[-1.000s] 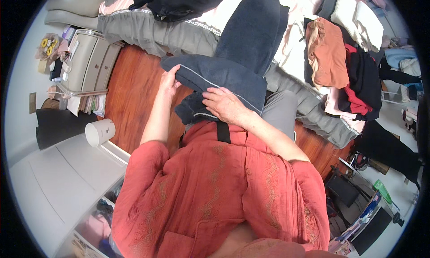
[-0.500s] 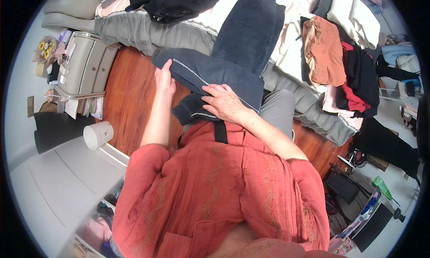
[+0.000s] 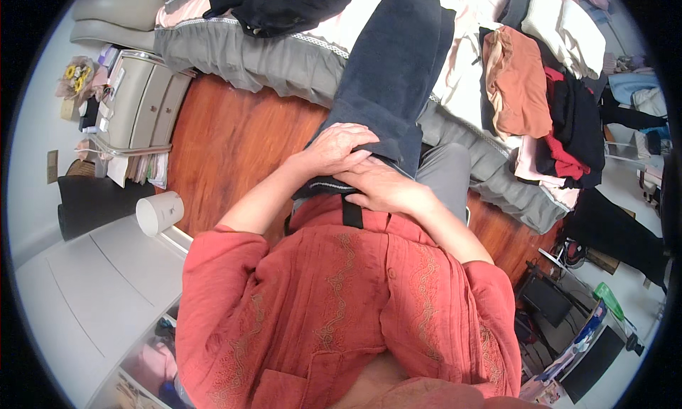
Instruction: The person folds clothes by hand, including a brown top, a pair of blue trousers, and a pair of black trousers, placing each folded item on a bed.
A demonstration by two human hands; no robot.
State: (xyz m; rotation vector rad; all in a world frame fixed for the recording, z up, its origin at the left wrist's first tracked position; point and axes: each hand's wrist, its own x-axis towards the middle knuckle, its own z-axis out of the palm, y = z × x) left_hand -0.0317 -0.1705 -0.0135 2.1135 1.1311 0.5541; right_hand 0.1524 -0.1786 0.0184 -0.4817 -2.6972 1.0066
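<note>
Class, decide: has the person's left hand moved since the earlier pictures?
Yes: the left hand has moved to the right, farther from the drawer cabinet, and is now close to the right hand.

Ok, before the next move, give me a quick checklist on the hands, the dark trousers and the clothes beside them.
1. Left hand on the dark trousers: ok, over the near part.
2. Hands clear of each other: not ok, the right hand and left overlap in view.
3. Far end supported: ok, lying on the bed.
4. Near end flat underneath: cannot tell, hands cover much of it.
5. Orange garment apart from the trousers: ok.
</note>
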